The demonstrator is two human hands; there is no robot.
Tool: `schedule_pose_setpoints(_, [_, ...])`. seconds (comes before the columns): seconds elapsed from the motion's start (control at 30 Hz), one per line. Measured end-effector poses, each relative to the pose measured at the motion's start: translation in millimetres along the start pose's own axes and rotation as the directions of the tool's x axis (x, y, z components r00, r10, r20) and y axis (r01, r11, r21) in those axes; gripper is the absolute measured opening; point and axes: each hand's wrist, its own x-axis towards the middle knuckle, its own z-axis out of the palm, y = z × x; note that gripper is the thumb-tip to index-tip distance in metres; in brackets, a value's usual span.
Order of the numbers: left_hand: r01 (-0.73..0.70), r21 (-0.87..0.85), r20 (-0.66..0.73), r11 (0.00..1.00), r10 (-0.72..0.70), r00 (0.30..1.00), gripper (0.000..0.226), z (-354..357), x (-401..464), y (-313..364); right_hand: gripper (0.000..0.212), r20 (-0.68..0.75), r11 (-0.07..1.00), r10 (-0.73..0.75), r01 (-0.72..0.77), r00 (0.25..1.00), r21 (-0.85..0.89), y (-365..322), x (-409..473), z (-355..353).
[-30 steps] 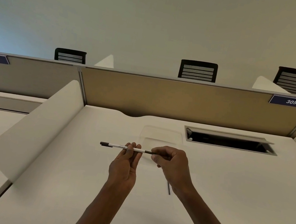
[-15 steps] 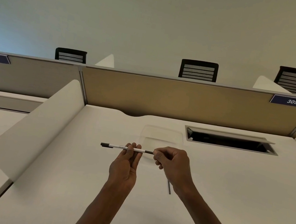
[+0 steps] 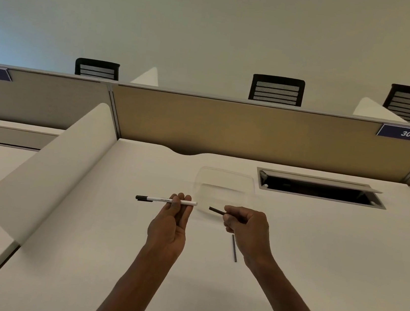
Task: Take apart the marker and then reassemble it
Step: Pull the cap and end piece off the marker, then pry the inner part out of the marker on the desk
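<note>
Dark end piece [image 3: 217,211] now pulled clear of the white marker barrel [image 3: 165,200] — a second ago the two were joined.

Left hand [image 3: 171,219] pinches the level barrel above the desk [image 3: 317,252], black cap pointing left; right hand [image 3: 246,228] is closed on the freed piece. A thin grey rod [image 3: 234,247] lies below. Best to keep the barrel level and set the piece beside the rod — loose parts roll.

Two hands are showing, the left hand [image 3: 169,226] and the right hand [image 3: 247,232]. Three marker parts are lying apart (one white barrel [image 3: 166,200], two dark rods [image 3: 217,211] [image 3: 234,248]). Three chairs [image 3: 277,89] are standing behind.
</note>
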Motion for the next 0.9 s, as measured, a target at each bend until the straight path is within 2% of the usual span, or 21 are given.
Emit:
schedule_pose_setpoints(0.33, [0.026, 0.007, -0.043, 1.0, -0.026, 0.999, 0.013, -12.9, 6.9, -3.2, 0.013, 0.047, 0.95, 0.116, -0.097, 0.992, -0.295, 60.0, 20.5, -0.9])
schedule_pose_setpoints(0.5, [0.038, 0.015, -0.072, 0.999, -0.037, 0.997, 0.012, -21.7, 10.9, -5.3, 0.012, 0.012, 0.844, 0.136, -0.109, 0.991, -0.525, 87.5, 28.2, 11.5])
schedule_pose_setpoints(0.7, [0.052, 0.01, -0.075, 0.999, -0.051, 0.996, 0.012, -27.9, 13.5, -7.1, 0.013, -0.038, 0.787, 0.134, -0.13, 0.99, -0.603, 112.7, 33.8, 33.0])
schedule_pose_setpoints(0.9, [0.049, -0.011, -0.071, 0.999, -0.05, 0.996, 0.013, -31.7, 17.1, -3.9, 0.01, -0.012, 0.76, 0.097, -0.081, 0.995, -0.645, 125.9, 32.0, 44.4])
